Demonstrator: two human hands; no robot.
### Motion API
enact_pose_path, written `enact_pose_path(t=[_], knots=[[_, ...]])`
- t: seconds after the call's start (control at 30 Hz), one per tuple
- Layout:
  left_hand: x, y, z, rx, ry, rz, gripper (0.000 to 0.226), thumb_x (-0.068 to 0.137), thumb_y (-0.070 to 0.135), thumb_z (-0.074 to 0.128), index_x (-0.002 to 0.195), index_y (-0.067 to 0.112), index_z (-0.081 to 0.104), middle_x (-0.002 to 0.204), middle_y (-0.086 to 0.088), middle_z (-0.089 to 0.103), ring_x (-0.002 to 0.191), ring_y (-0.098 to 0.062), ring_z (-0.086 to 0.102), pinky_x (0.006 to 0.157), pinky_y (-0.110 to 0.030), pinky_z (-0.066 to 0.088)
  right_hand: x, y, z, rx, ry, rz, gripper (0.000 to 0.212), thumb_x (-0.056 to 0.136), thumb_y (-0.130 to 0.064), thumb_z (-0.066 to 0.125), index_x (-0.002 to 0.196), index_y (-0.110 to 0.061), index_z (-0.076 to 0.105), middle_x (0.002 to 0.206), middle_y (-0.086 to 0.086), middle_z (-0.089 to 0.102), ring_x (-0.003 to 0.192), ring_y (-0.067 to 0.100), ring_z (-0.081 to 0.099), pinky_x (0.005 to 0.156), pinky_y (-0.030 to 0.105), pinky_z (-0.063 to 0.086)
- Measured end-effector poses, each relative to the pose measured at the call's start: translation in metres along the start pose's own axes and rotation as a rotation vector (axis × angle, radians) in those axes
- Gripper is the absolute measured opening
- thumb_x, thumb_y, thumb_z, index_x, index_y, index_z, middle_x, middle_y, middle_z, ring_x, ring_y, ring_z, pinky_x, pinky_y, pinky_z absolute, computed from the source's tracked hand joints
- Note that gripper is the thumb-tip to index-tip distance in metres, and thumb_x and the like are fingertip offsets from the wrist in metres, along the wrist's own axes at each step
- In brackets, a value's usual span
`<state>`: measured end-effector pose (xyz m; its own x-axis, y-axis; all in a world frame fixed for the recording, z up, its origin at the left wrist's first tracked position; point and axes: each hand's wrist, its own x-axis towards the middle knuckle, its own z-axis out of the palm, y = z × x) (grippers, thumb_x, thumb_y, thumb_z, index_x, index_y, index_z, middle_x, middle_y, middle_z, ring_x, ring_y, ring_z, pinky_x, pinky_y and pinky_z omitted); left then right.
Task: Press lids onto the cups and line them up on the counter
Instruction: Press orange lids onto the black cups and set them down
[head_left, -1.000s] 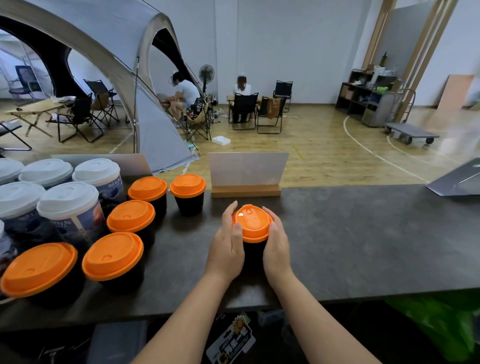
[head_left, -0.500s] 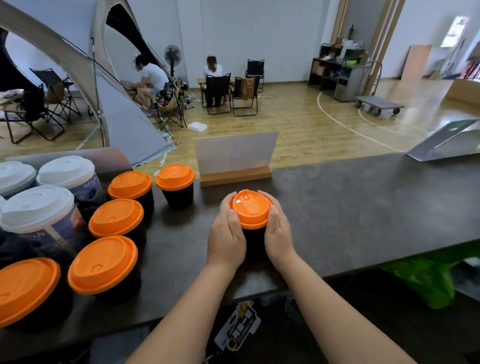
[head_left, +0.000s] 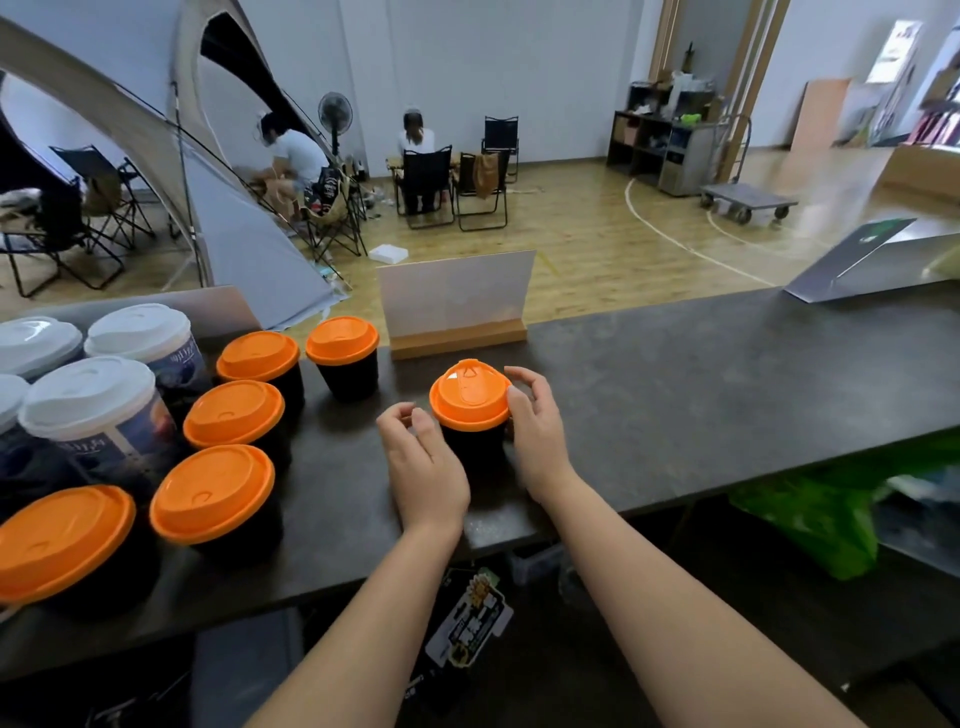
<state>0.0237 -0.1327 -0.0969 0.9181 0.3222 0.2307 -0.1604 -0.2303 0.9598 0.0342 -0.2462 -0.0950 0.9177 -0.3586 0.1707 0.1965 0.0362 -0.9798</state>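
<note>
A black cup (head_left: 475, 449) with an orange lid (head_left: 470, 395) stands on the dark counter (head_left: 675, 395), in front of me. My right hand (head_left: 537, 431) lies against the cup's right side, thumb and fingertips on the lid's rim. My left hand (head_left: 423, 457) hovers just left of the cup, fingers loosely curled and apart, holding nothing. Several more black cups with orange lids stand to the left, the nearest to my hands at the back (head_left: 343, 340), others closer to the front edge (head_left: 212, 493).
Taller cups with white lids (head_left: 88, 397) crowd the far left. A white sign in a wooden base (head_left: 457, 301) stands behind the cup. A grey slanted board (head_left: 872, 260) sits at the counter's far right. A green bag (head_left: 821, 519) lies below the counter.
Both hands were wrapped around the cup with thumbs on the lid. My left hand has come off to the left, and my right hand has loosened against the rim.
</note>
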Motion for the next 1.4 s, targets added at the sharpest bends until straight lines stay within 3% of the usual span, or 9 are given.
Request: enact_pose_path(t=[0.17, 0.33, 0.53, 0.67, 0.77, 0.97, 1.03, 1.2, 1.4], knots=[[-0.036, 0.01, 0.009, -0.12, -0.085, -0.075, 0.041, 0.108, 0.035, 0.023, 0.137, 0.025, 0.049, 0.13, 0.009, 0.055, 0.123, -0.006, 0.048, 0.104, -0.027, 0.037, -0.005, -0.009, -0.011, 0.004, -0.077, 0.07, 0.024, 0.103, -0.023, 0.041, 0.121, -0.02, 0.058, 0.114, 0.002, 0.065, 0.107, 0.017, 0.061, 0.083, 0.025, 0.048], [-0.045, 0.036, 0.043, -0.151, -0.19, 0.043, 0.049, 0.107, 0.035, 0.024, 0.151, 0.02, 0.038, 0.151, 0.004, 0.045, 0.141, -0.007, 0.036, 0.115, -0.024, 0.025, -0.023, -0.03, -0.051, 0.074, -0.001, 0.047, 0.032, 0.106, -0.024, 0.037, 0.099, -0.022, 0.068, 0.094, -0.003, 0.071, 0.092, 0.011, 0.065, 0.079, 0.026, 0.053], [-0.073, 0.081, 0.103, -0.246, -0.326, -0.026, 0.038, 0.109, 0.032, 0.025, 0.135, 0.021, 0.05, 0.128, 0.0, 0.057, 0.12, -0.013, 0.051, 0.101, -0.027, 0.038, -0.03, -0.044, -0.147, 0.061, 0.18, -0.038, 0.025, 0.099, -0.031, 0.055, 0.076, -0.023, 0.063, 0.08, 0.003, 0.061, 0.081, 0.016, 0.056, 0.078, 0.036, 0.047], [-0.11, 0.102, 0.154, -0.295, -0.318, -0.082, 0.032, 0.107, 0.031, 0.034, 0.115, 0.01, 0.057, 0.109, -0.006, 0.063, 0.105, -0.019, 0.059, 0.086, -0.029, 0.046, -0.034, -0.059, -0.212, 0.135, 0.18, -0.014, 0.01, 0.099, -0.027, 0.054, 0.1, -0.019, 0.061, 0.097, 0.001, 0.067, 0.093, 0.013, 0.063, 0.078, 0.027, 0.05], [-0.143, 0.117, 0.187, -0.35, -0.343, -0.082, 0.037, 0.106, 0.03, 0.037, 0.11, 0.007, 0.065, 0.102, -0.004, 0.068, 0.096, -0.014, 0.062, 0.074, -0.019, 0.045, -0.041, -0.065, -0.26, 0.152, 0.187, -0.012, 0.022, 0.1, -0.028, 0.051, 0.115, -0.014, 0.061, 0.106, 0.0, 0.069, 0.095, 0.01, 0.068, 0.077, 0.022, 0.053], [-0.186, 0.135, 0.247, -0.422, -0.597, -0.059, 0.03, 0.103, 0.028, 0.04, 0.119, 0.034, 0.064, 0.12, 0.01, 0.067, 0.117, -0.006, 0.058, 0.103, -0.03, 0.045, -0.045, -0.075, -0.336, 0.127, 0.309, -0.064, 0.03, 0.099, -0.033, 0.053, 0.123, -0.015, 0.058, 0.114, -0.002, 0.067, 0.108, 0.011, 0.064, 0.092, 0.03, 0.055], [-0.193, 0.135, 0.266, -0.399, -0.675, -0.036, 0.03, 0.1, 0.031, 0.044, 0.126, 0.032, 0.058, 0.127, 0.008, 0.063, 0.122, -0.01, 0.056, 0.107, -0.035, 0.043, -0.04, -0.076, -0.357, 0.12, 0.366, -0.069, 0.03, 0.098, -0.035, 0.054, 0.122, -0.018, 0.058, 0.115, -0.003, 0.066, 0.11, 0.012, 0.063, 0.097, 0.034, 0.053], [-0.195, 0.141, 0.322, -0.409, -0.717, -0.039, 0.024, 0.104, 0.026, 0.045, 0.127, 0.022, 0.051, 0.126, 0.0, 0.06, 0.121, -0.016, 0.056, 0.109, -0.04, 0.043, -0.008, -0.073, -0.399, 0.11, 0.455, -0.102, 0.018, 0.096, -0.037, 0.057, 0.111, -0.027, 0.06, 0.115, -0.001, 0.067, 0.111, 0.014, 0.063, 0.101, 0.042, 0.05], [-0.195, 0.148, 0.396, -0.421, -0.748, -0.032, 0.021, 0.106, 0.026, 0.042, 0.124, 0.028, 0.053, 0.12, 0.008, 0.061, 0.117, -0.007, 0.056, 0.103, -0.03, 0.044, 0.037, -0.067, -0.444, 0.065, 0.542, -0.088, 0.018, 0.095, -0.04, 0.057, 0.111, -0.03, 0.057, 0.116, -0.004, 0.065, 0.111, 0.013, 0.062, 0.103, 0.043, 0.049]])
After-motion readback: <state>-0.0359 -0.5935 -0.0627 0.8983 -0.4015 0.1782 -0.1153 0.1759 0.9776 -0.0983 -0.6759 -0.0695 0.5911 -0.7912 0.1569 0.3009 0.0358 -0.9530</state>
